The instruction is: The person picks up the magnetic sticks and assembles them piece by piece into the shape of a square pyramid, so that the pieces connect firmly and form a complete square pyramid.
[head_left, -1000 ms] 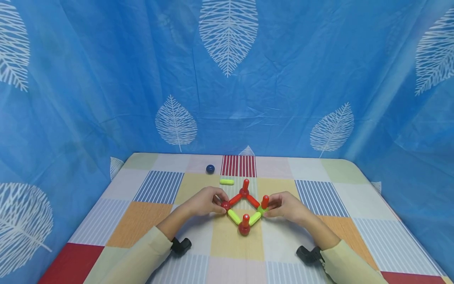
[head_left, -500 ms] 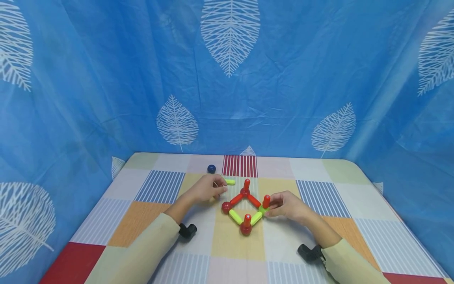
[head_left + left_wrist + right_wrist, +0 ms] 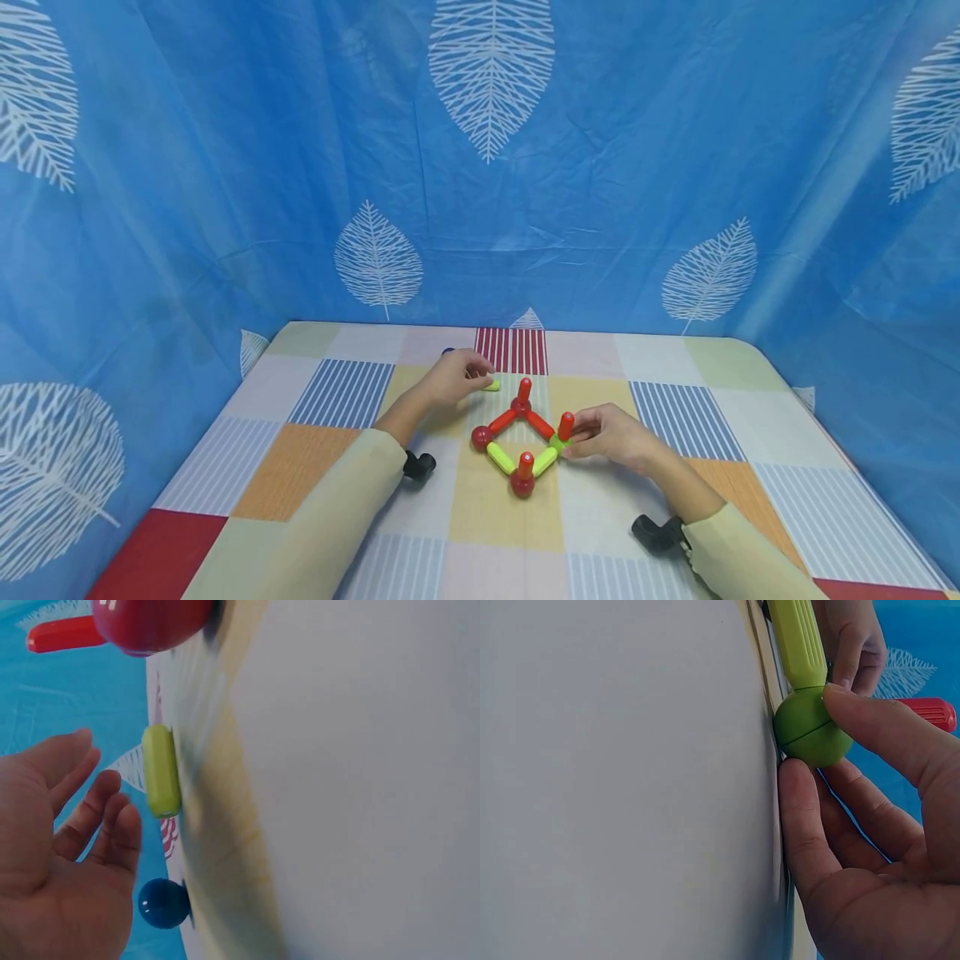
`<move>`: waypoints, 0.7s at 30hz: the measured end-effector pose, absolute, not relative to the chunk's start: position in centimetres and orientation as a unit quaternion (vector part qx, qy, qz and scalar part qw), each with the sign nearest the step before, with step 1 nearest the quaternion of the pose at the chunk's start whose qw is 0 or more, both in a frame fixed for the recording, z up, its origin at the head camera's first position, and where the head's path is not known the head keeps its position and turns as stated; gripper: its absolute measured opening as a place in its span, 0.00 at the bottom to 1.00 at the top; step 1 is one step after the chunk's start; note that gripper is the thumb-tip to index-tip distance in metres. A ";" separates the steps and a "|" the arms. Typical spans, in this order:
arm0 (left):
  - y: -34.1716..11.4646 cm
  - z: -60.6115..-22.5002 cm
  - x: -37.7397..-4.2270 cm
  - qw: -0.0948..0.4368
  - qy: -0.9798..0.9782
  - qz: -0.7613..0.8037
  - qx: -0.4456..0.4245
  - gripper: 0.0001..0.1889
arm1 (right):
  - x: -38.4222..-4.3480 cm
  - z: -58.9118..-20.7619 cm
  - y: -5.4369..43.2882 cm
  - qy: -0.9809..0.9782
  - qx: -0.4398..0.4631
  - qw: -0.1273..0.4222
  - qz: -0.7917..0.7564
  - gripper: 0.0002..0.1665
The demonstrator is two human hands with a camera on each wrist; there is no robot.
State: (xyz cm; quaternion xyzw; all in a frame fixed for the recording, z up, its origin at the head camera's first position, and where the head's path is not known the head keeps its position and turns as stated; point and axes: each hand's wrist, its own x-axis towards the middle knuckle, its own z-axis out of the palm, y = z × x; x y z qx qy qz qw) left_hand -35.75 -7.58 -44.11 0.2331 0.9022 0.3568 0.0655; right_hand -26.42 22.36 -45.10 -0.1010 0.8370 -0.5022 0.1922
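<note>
A square frame of red and yellow-green sticks (image 3: 521, 442) joined by balls lies on the patchwork table (image 3: 675, 392), with red sticks standing upright on three corners. My right hand (image 3: 581, 437) pinches the green corner ball (image 3: 810, 727) between thumb and fingers, steadying it against the tabletop. My left hand (image 3: 476, 372) hovers just over a loose yellow-green stick (image 3: 161, 780) behind the frame; in the left wrist view its fingers (image 3: 97, 810) are straight and apart from the stick. A blue ball (image 3: 163, 902) lies just beyond, almost hidden behind the left hand in the head view.
A blue leaf-print curtain (image 3: 480, 167) walls in the table at the back and both sides. Black wrist mounts (image 3: 418, 465) (image 3: 656, 533) sit under both sleeves. A red corner ball (image 3: 150, 622) of the frame is close to the left hand.
My left hand has let go of the frame's left red ball and moved back to the loose yellow-green stick. The right hand stays on the green ball.
</note>
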 end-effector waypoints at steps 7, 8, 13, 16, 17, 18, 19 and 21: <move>-7.0 -45.2 -36.3 0.079 0.905 0.353 0.223 0.13 | -26.4 -45.2 22.5 0.831 -0.096 0.197 -0.511 0.20; -7.0 -45.3 -36.4 0.085 0.905 0.356 0.217 0.13 | -26.4 -45.2 22.5 0.829 -0.096 0.199 -0.513 0.20; -6.8 -45.7 -36.6 0.106 0.905 0.360 0.202 0.14 | -26.5 -45.2 22.7 0.824 -0.103 0.202 -0.520 0.21; -6.6 -45.8 -36.7 0.105 0.906 0.355 0.205 0.13 | -26.5 -45.2 22.8 0.823 -0.105 0.204 -0.520 0.21; -6.5 -45.8 -36.7 0.105 0.906 0.355 0.205 0.13 | -26.5 -45.2 22.8 0.822 -0.104 0.204 -0.521 0.21; -6.5 -45.8 -36.8 0.106 0.906 0.355 0.203 0.12 | -26.5 -45.2 22.8 0.822 -0.106 0.205 -0.520 0.21; -6.4 -45.9 -36.8 0.107 0.907 0.354 0.201 0.12 | -26.6 -45.3 22.8 0.822 -0.104 0.207 -0.520 0.21; -6.3 -45.9 -36.8 0.109 0.908 0.353 0.197 0.11 | -26.6 -45.3 22.9 0.823 -0.103 0.209 -0.518 0.21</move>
